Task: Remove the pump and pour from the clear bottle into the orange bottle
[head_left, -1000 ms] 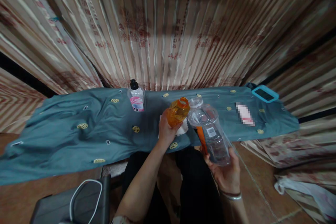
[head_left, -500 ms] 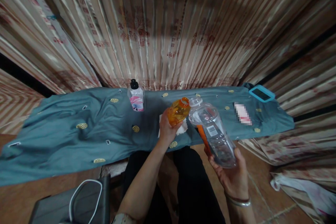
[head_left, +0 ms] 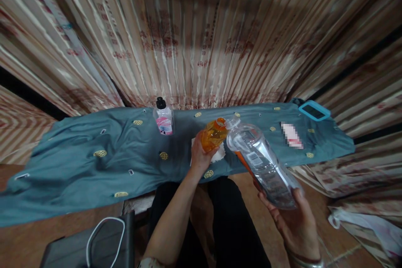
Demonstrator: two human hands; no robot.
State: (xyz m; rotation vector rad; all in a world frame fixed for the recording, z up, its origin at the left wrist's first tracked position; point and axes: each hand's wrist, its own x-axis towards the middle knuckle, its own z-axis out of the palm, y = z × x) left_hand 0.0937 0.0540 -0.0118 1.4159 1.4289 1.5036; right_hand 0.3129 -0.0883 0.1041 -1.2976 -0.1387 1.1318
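Observation:
My left hand (head_left: 199, 157) grips a small orange bottle (head_left: 214, 134) with its mouth uncapped, held just above the teal cloth (head_left: 94, 155). My right hand (head_left: 293, 222) holds the base of a large clear plastic bottle (head_left: 262, 163), tilted so its open neck touches or nearly touches the orange bottle's mouth. Clear liquid lies along the lower side of the large bottle. A white tissue (head_left: 218, 155) lies on the cloth under the orange bottle.
A small clear bottle (head_left: 163, 118) with a black cap and pink label stands at the back of the cloth. A blue-framed device (head_left: 314, 111) and a white card (head_left: 291, 135) lie at the right. A dark case with a white cable (head_left: 103, 238) sits at lower left. Striped curtains hang behind.
My right hand has lowered and moved right, tipping the large clear bottle further so its neck meets the orange bottle's mouth. The left hand has stayed in place.

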